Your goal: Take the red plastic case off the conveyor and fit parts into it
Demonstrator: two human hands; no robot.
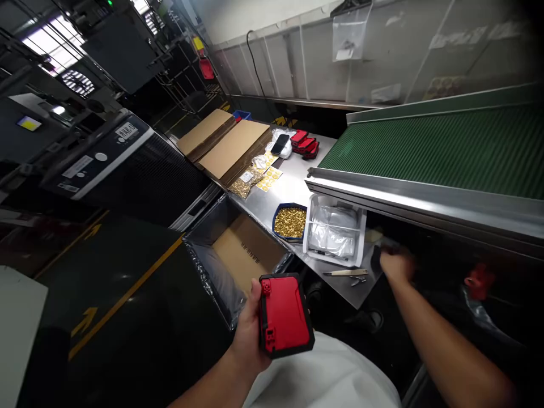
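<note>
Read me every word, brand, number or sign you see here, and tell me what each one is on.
No words, brands or numbers read clearly.
Yellow arrows on the floor: signs without words.
White labels on the machine: too blurred.
Black print on cardboard in the lined box: too small.
White tag on the bag: too small.
Yellow sheets: too small.
Red case, left hand: none legible.

Pretty dim shop floor tbh, most of the light's from bright windows way up in the upper left. Dark green floor on the left, yellow line and arrows painted on it. Steel table mid-frame, green conveyor at right, pale wall top centre above cloudy see-through panels.
</note>
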